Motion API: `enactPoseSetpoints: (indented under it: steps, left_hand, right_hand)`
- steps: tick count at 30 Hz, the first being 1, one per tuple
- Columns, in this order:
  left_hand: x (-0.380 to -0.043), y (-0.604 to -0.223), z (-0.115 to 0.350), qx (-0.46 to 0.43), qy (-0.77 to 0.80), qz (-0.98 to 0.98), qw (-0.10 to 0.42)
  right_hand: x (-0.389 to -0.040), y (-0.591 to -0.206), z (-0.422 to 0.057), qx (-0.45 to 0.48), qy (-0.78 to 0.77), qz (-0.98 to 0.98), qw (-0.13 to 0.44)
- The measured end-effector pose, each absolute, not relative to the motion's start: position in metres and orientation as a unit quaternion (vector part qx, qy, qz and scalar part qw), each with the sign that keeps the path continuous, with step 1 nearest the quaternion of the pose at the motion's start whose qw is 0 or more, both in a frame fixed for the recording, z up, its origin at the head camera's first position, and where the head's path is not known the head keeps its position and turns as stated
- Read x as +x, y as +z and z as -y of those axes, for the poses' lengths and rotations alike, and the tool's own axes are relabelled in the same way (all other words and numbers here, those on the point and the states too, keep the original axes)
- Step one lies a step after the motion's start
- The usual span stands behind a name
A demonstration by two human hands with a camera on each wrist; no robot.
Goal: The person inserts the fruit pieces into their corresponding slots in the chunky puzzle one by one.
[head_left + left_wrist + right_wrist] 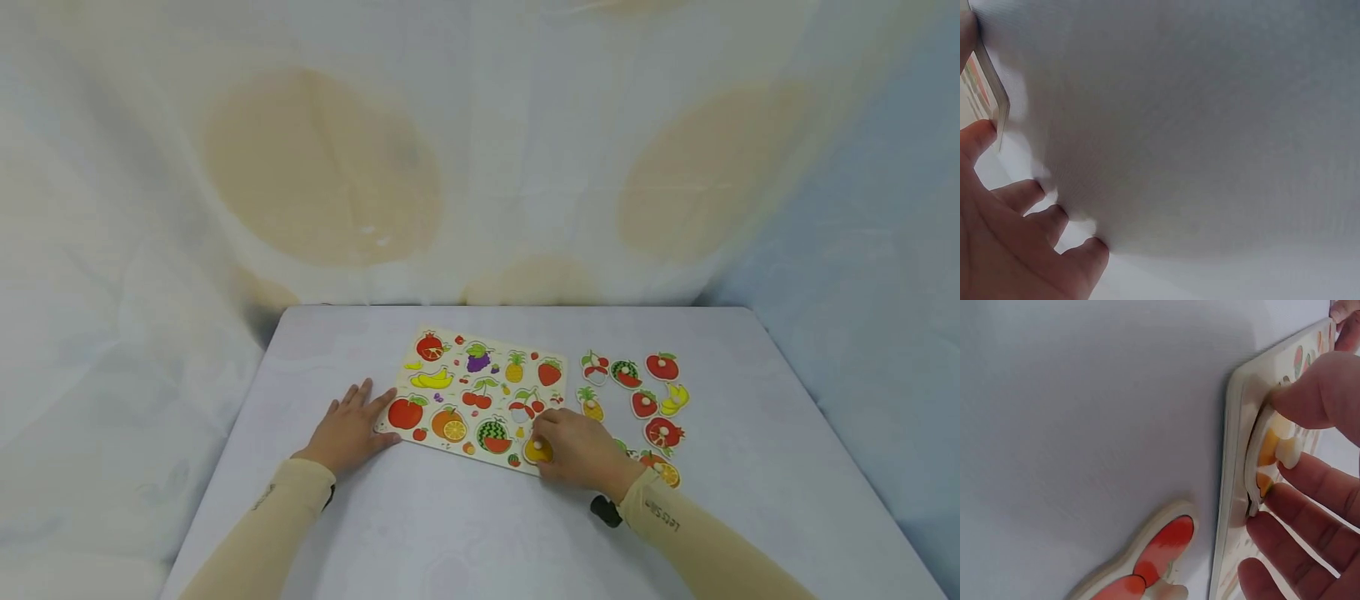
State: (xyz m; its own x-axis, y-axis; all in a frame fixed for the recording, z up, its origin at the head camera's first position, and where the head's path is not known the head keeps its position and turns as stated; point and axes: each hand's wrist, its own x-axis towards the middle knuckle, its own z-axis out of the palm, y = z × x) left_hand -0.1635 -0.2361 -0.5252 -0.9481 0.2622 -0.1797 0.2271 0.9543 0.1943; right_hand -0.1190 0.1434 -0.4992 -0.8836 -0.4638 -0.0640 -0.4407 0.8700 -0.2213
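Note:
A wooden fruit puzzle board (442,400) lies flat on the table, printed with rows of fruit. My left hand (351,433) rests at its left end with spread fingers, thumb and index finger at the board's corner and edge. In the left wrist view the other fingertips (1100,245) touch the tabletop. At the board's near right corner my right hand (581,450) holds a yellow fruit puzzle piece (1267,450) by its edges, thumb on one end and fingers on the other. The piece's pale knob (1289,452) shows between them, and the piece sits tilted at its place on the board.
Several knobbed fruit pieces lie to the right of the board, among them a watermelon (626,374), a pineapple (591,406), bananas (675,399) and a pomegranate (663,433). My right forearm partly covers those nearest me. A red piece (1163,547) lies close beside the board.

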Motion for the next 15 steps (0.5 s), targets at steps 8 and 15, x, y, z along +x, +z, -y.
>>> enactPoseSetpoints:
  steps: [8,15]
  left_hand:
    - [-0.162,-0.522,0.235,0.126,0.087,-0.983,0.104]
    - [-0.161,-0.521,0.235,0.129,0.083,-0.983,0.105]
  right_hand:
    - [-0.114,-0.5,-0.143,-0.226,-0.097,-0.968,0.045]
    - [-0.107,-0.503,-0.144,-0.216,-0.103,-0.971,0.025]
